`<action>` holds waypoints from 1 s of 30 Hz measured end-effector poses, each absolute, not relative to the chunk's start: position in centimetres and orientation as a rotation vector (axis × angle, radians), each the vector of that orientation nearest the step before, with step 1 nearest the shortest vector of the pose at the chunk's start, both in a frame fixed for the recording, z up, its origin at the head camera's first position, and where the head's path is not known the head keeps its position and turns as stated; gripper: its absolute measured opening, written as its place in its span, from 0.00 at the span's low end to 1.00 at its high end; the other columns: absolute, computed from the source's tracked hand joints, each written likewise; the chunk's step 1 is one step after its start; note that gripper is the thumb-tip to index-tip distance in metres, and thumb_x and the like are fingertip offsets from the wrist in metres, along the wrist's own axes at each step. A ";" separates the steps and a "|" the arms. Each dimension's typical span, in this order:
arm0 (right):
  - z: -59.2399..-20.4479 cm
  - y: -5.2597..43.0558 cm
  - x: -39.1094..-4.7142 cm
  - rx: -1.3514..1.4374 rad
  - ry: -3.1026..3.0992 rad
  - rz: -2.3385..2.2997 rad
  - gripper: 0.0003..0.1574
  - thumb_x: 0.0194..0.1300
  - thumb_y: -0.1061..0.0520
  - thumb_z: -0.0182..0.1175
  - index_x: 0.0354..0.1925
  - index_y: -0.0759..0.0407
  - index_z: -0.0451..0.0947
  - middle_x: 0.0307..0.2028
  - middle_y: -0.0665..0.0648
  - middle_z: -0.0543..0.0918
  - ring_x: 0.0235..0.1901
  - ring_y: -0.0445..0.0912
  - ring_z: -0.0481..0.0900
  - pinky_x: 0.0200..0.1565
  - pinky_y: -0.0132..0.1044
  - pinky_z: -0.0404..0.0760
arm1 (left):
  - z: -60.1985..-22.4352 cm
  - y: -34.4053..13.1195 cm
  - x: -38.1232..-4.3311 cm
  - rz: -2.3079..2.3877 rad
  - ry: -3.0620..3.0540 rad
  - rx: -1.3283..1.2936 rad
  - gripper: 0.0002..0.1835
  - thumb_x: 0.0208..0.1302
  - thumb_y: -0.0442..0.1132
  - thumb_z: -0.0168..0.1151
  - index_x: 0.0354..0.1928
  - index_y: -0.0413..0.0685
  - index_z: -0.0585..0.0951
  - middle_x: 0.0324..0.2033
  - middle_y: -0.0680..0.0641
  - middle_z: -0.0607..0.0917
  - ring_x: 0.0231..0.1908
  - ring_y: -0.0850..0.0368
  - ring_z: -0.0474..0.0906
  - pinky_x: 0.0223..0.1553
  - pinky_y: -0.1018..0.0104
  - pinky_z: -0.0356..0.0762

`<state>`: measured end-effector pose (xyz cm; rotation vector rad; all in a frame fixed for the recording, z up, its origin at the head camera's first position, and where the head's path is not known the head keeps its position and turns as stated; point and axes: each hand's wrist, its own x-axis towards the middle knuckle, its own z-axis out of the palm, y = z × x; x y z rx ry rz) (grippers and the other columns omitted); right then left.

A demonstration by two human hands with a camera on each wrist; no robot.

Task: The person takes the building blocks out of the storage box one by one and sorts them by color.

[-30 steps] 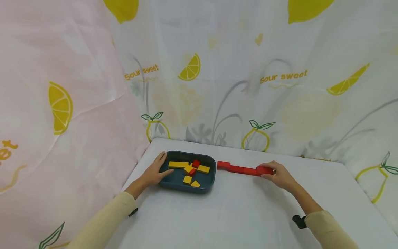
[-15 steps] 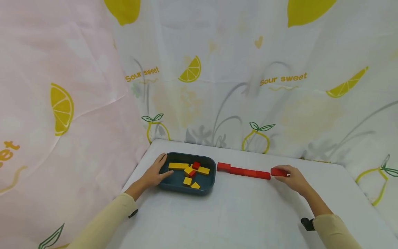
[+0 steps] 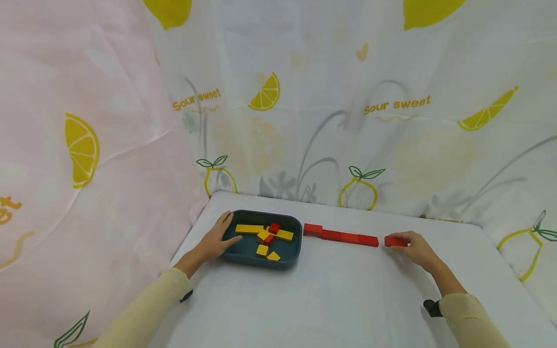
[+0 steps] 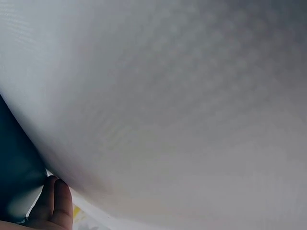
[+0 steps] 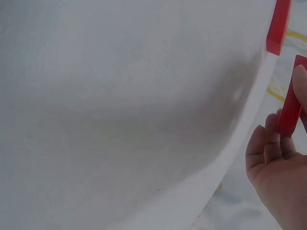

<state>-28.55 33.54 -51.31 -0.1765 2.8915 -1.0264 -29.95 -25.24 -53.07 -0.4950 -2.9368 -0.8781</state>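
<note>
In the head view, my right hand (image 3: 418, 249) pinches a red block (image 3: 395, 241) just past the right end of a row of red blocks (image 3: 341, 237), with a small gap between them. The right wrist view shows the thumb on one side of that red block (image 5: 291, 106) and the fingers on the other. My left hand (image 3: 215, 240) holds the left end of a dark blue tray (image 3: 261, 262), its thumb over the rim. In the left wrist view, two fingers (image 4: 61, 203) lie against the tray's outer wall. Yellow blocks (image 3: 249, 229) and red blocks (image 3: 274, 227) lie inside the tray.
A white cloth covers the table (image 3: 335, 299). Behind it hangs a lemon-printed curtain (image 3: 313, 130), and a pinkish cloth (image 3: 126, 159) hangs on the left. The row's left block (image 3: 313, 229) stands close to the tray's right rim.
My right hand has moved right with the red block, away from the row, leaving a gap at its right end. The left hand and the tray have stayed in place.
</note>
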 end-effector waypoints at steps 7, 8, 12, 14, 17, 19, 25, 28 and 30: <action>-52.5 34.1 -27.8 -0.154 2.879 -0.964 0.25 0.57 0.56 0.63 0.53 0.63 0.76 0.49 0.68 0.73 0.48 0.58 0.67 0.42 0.47 0.78 | -53.8 -25.1 -29.3 -0.886 -2.974 -0.490 0.47 0.60 0.62 0.53 0.72 0.48 0.45 0.72 0.44 0.43 0.70 0.43 0.46 0.65 0.41 0.52; -52.6 34.1 -27.8 -0.148 2.873 -0.968 0.25 0.57 0.56 0.63 0.53 0.63 0.76 0.49 0.67 0.73 0.48 0.58 0.67 0.42 0.47 0.78 | -53.8 -25.1 -29.3 -0.889 -2.969 -0.493 0.47 0.60 0.62 0.53 0.72 0.49 0.45 0.72 0.44 0.44 0.70 0.43 0.46 0.65 0.40 0.52; -52.6 34.2 -28.0 -0.143 2.840 -0.984 0.28 0.58 0.55 0.62 0.56 0.62 0.74 0.50 0.68 0.72 0.50 0.60 0.65 0.42 0.48 0.79 | -53.4 -25.0 -29.5 -0.899 -2.951 -0.498 0.47 0.60 0.62 0.53 0.72 0.49 0.45 0.72 0.44 0.43 0.70 0.43 0.46 0.65 0.39 0.52; -52.5 34.2 -28.3 -0.127 2.822 -0.980 0.29 0.58 0.54 0.62 0.57 0.62 0.72 0.51 0.68 0.70 0.51 0.62 0.64 0.43 0.49 0.79 | -53.2 -24.9 -29.6 -0.897 -2.953 -0.498 0.47 0.60 0.62 0.53 0.72 0.49 0.45 0.72 0.44 0.43 0.70 0.43 0.46 0.65 0.39 0.52; -52.5 34.4 -28.5 -0.087 2.788 -0.957 0.32 0.58 0.52 0.62 0.59 0.61 0.70 0.54 0.70 0.68 0.53 0.64 0.62 0.43 0.49 0.79 | -53.1 -24.8 -29.8 -0.884 -2.959 -0.501 0.47 0.60 0.63 0.53 0.72 0.48 0.45 0.72 0.44 0.43 0.70 0.42 0.46 0.65 0.40 0.52; -52.5 34.5 -28.6 -0.069 2.776 -0.945 0.32 0.58 0.52 0.62 0.60 0.62 0.69 0.55 0.71 0.68 0.53 0.65 0.61 0.43 0.50 0.79 | -53.1 -24.8 -29.8 -0.880 -2.962 -0.505 0.47 0.60 0.63 0.52 0.72 0.48 0.44 0.72 0.43 0.44 0.70 0.42 0.47 0.65 0.40 0.52; -52.8 34.7 -29.2 -0.067 2.738 -0.925 0.32 0.58 0.51 0.62 0.59 0.61 0.71 0.55 0.71 0.69 0.53 0.64 0.63 0.46 0.53 0.76 | -52.9 -24.8 -29.7 -0.881 -2.973 -0.488 0.48 0.60 0.66 0.50 0.72 0.48 0.44 0.72 0.43 0.44 0.70 0.43 0.46 0.65 0.41 0.51; -52.8 34.4 -30.0 -0.079 2.721 -0.924 0.31 0.59 0.51 0.62 0.58 0.62 0.71 0.54 0.70 0.70 0.52 0.63 0.65 0.48 0.54 0.75 | -52.5 -25.0 -29.7 -0.880 -2.967 -0.484 0.48 0.61 0.65 0.49 0.72 0.47 0.43 0.72 0.43 0.43 0.70 0.42 0.45 0.66 0.41 0.49; -52.8 34.2 -30.5 -0.079 2.720 -0.928 0.32 0.59 0.50 0.62 0.58 0.62 0.71 0.53 0.70 0.71 0.52 0.63 0.65 0.48 0.55 0.74 | -52.2 -25.1 -29.6 -0.891 -2.962 -0.471 0.47 0.61 0.64 0.50 0.72 0.47 0.43 0.72 0.43 0.43 0.70 0.43 0.44 0.66 0.41 0.49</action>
